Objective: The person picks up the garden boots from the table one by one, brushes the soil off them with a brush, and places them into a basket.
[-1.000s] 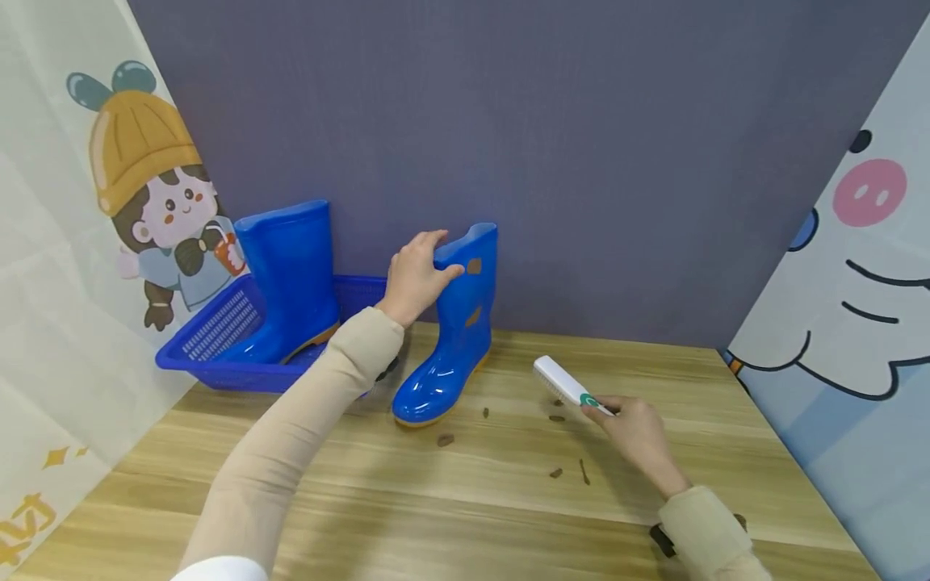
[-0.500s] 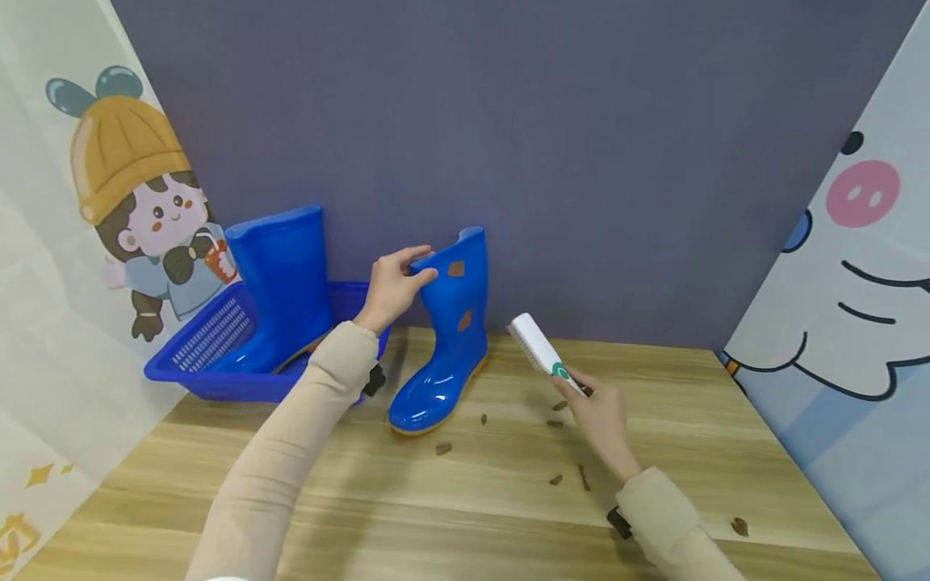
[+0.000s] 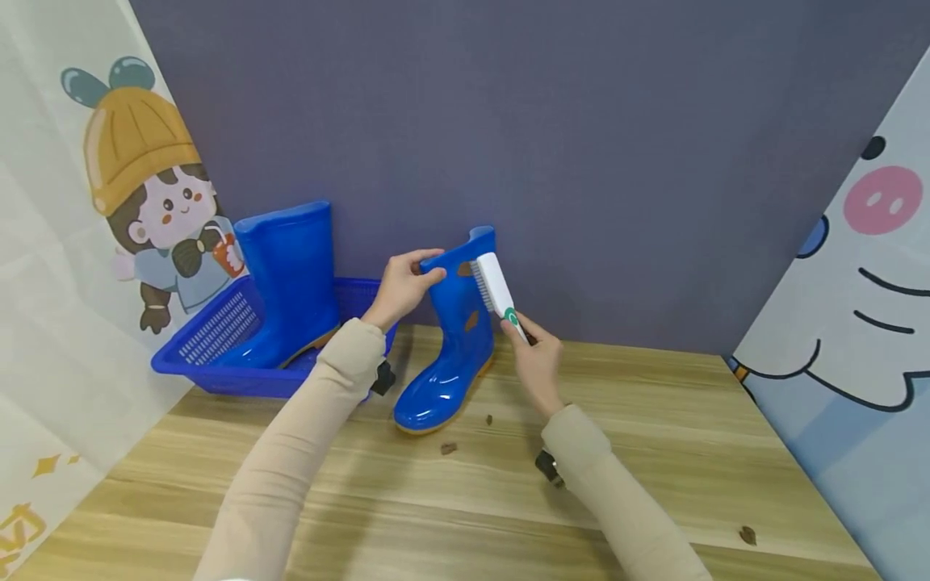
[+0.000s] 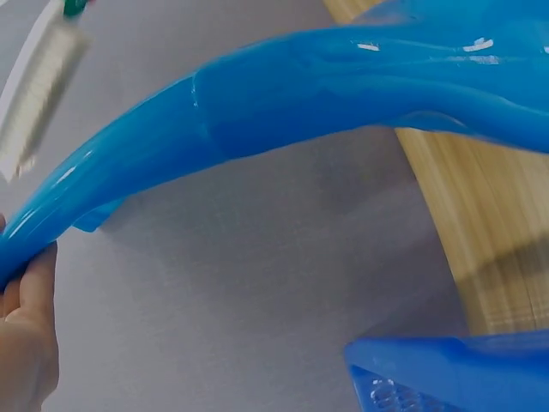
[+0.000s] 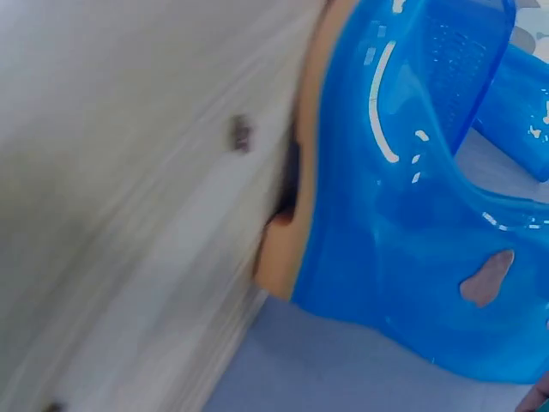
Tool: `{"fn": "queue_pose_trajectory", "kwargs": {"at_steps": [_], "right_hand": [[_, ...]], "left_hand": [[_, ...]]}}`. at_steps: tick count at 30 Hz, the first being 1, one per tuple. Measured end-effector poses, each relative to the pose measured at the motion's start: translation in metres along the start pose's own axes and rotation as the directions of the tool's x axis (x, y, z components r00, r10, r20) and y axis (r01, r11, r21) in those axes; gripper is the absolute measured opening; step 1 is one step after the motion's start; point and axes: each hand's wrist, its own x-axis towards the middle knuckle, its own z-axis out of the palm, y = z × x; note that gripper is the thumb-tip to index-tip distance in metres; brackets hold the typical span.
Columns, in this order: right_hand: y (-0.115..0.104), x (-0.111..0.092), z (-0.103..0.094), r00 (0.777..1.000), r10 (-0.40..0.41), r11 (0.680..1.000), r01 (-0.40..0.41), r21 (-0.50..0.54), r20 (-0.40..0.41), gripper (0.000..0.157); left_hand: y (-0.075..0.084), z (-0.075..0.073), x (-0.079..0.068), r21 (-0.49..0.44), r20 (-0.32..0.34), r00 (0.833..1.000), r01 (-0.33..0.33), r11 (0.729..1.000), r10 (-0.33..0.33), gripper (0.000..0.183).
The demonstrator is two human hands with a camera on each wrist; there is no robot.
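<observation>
A blue rain boot (image 3: pixel 439 379) with a tan sole stands upright on the wooden table. My left hand (image 3: pixel 401 284) grips the rim of its shaft, thumb outside; the left wrist view also catches this hand (image 4: pixel 30 343) at the lower left. In my right hand (image 3: pixel 538 359) is a white brush (image 3: pixel 496 284) with a green mark, held by the handle. Its bristles lie against or just beside the upper brown patch (image 3: pixel 465 269) on the shaft. Lower down is another brown patch (image 3: pixel 472 320), also plain in the right wrist view. Only fingertips (image 5: pixel 536 396) of the right hand show there.
To the left, a blue plastic basket (image 3: pixel 247 383) holds a second blue boot (image 3: pixel 291 266). Small brown bits, such as one brown flake (image 3: pixel 449 448) and another flake (image 3: pixel 748 535), lie on the tabletop (image 3: pixel 436 524). A grey panel (image 3: pixel 617 161) rises behind.
My right hand has carried the brush up and left, from above the tabletop to the boot's shaft. The left hand keeps its grip on the rim, and the boot stays upright.
</observation>
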Motion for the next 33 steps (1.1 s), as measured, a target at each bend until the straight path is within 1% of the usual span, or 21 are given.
{"fn": "queue_pose_trajectory", "kwargs": {"at_steps": [4, 8, 9, 12, 13, 14, 16, 19, 20, 22, 26, 28, 30, 33], "right_hand": [[-0.010, 0.005, 0.015, 1.000, 0.010, 0.998, -0.012, 0.063, 0.026, 0.038], [-0.022, 0.003, 0.023, 0.999, 0.028, 0.995, -0.030, 0.090, 0.021, 0.035], [-0.021, 0.003, 0.025, 1.000, 0.025, 0.996, -0.027, 0.089, 0.016, 0.035], [-0.007, 0.003, 0.032, 1.000, 0.012, 0.996, -0.012, 0.086, 0.002, 0.036], [-0.006, 0.003, 0.033, 1.000, 0.014, 0.996, -0.014, 0.087, -0.001, 0.035], [-0.003, 0.002, 0.033, 1.000, 0.008, 0.996, -0.008, 0.091, 0.002, 0.035], [0.004, 0.002, 0.034, 1.000, -0.020, 0.997, 0.020, 0.079, -0.008, 0.033], [0.007, 0.002, 0.032, 0.998, -0.063, 0.998, 0.063, 0.028, -0.007, 0.031], [0.011, 0.003, 0.031, 0.995, -0.098, 0.995, 0.098, -0.002, -0.011, 0.031], [0.016, 0.005, 0.029, 0.988, -0.155, 0.987, 0.154, -0.057, -0.017, 0.031], [0.017, 0.008, 0.023, 0.966, -0.260, 0.955, 0.255, -0.152, -0.013, 0.029], [0.016, 0.009, 0.020, 0.954, -0.300, 0.938, 0.292, -0.189, -0.016, 0.029], [0.016, 0.010, 0.018, 0.946, -0.322, 0.926, 0.311, -0.214, -0.022, 0.028], [0.018, 0.011, 0.014, 0.941, -0.336, 0.916, 0.318, -0.244, -0.033, 0.028]], "left_hand": [[0.000, 0.004, 0.001, -0.036, -0.004, 1.000, 0.013, 0.999, -0.013, 0.032], [-0.001, 0.008, 0.002, -0.094, 0.004, 0.999, 0.045, 0.995, -0.045, 0.031], [-0.002, 0.009, 0.002, -0.106, 0.003, 0.999, 0.051, 0.993, -0.051, 0.031], [-0.003, 0.009, 0.003, -0.136, -0.013, 0.998, 0.064, 0.989, -0.067, 0.030], [0.001, 0.008, 0.001, -0.145, -0.014, 0.997, 0.075, 0.987, -0.078, 0.030], [0.001, 0.008, 0.001, -0.152, -0.021, 0.997, 0.076, 0.985, -0.080, 0.030], [0.000, 0.007, 0.001, -0.156, -0.032, 0.996, 0.080, 0.985, -0.086, 0.030], [-0.001, 0.007, 0.001, -0.152, -0.043, 0.995, 0.083, 0.985, -0.091, 0.029], [-0.005, 0.008, 0.003, -0.150, -0.048, 0.995, 0.077, 0.986, -0.085, 0.029], [-0.005, 0.007, 0.003, -0.147, -0.049, 0.995, 0.077, 0.986, -0.085, 0.030], [-0.005, 0.007, 0.003, -0.145, -0.051, 0.995, 0.076, 0.987, -0.084, 0.031], [-0.004, 0.007, 0.003, -0.138, -0.053, 0.995, 0.073, 0.988, -0.081, 0.031], [-0.005, 0.007, 0.003, -0.135, -0.051, 0.995, 0.074, 0.988, -0.081, 0.030], [-0.005, 0.009, 0.002, -0.128, -0.046, 0.995, 0.077, 0.989, -0.084, 0.030]]}}
